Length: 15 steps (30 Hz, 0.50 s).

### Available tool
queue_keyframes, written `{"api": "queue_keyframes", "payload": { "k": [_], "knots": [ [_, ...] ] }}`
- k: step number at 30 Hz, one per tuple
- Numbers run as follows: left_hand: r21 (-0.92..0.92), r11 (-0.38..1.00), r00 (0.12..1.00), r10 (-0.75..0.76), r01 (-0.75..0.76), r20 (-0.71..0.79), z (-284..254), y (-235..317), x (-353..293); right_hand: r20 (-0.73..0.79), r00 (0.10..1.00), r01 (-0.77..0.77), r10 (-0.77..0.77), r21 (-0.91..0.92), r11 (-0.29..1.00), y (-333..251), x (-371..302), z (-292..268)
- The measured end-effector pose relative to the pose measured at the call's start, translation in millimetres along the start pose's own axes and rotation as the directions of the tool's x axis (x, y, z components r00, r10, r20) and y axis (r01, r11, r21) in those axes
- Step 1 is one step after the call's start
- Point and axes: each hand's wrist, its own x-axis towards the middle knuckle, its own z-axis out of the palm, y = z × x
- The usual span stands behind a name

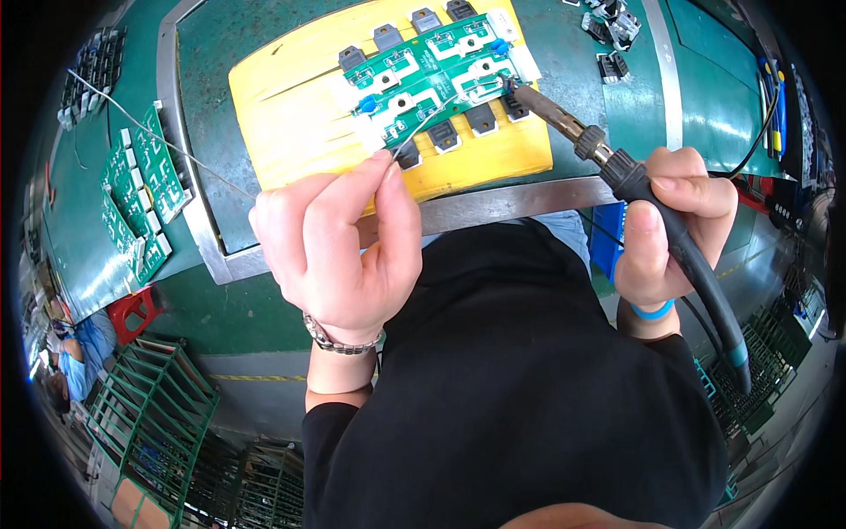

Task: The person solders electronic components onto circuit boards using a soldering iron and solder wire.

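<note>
A green circuit board [427,58] lies on a yellow block [291,97], with several black transistors [443,135] sticking out along both long sides. My right hand [674,220] grips a soldering iron [674,234] by its black handle. The iron's dark tip points left and meets the board's right end, beside a blue round component [500,47]. Pinched between thumb and forefinger of my left hand [339,238] is a thin solder wire [423,123]. Its front end reaches over the board close to the iron tip, and its tail trails off to the upper left.
A metal-edged frame [493,203] borders the work area. More green boards [141,194] lie on the left, with a row of black parts [92,70] behind. Loose black transistors [612,66] sit at the right. Green racks [159,406] and a red stool [132,315] stand lower left, near another person [84,353].
</note>
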Motion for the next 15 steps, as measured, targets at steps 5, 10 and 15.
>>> {"api": "queue_keyframes", "payload": {
  "k": [5,10,15],
  "knots": [
    [-0.009,1.000,1.000,0.024,-0.024,0.016,0.8,1.4,-0.6,-0.001,1.000,0.009,-0.009,-0.001,1.000,-0.9,0.6,-0.4],
    [-0.018,0.999,0.999,0.031,-0.030,0.015,3.3,2.7,-0.4,-0.001,1.000,0.014,-0.014,0.004,1.000,0.0,1.2,0.4],
    [-0.003,0.998,0.998,0.055,-0.055,0.019,5.6,4.7,0.4,0.002,1.000,0.018,-0.018,0.015,1.000,0.7,1.0,0.4]
  ]
}}
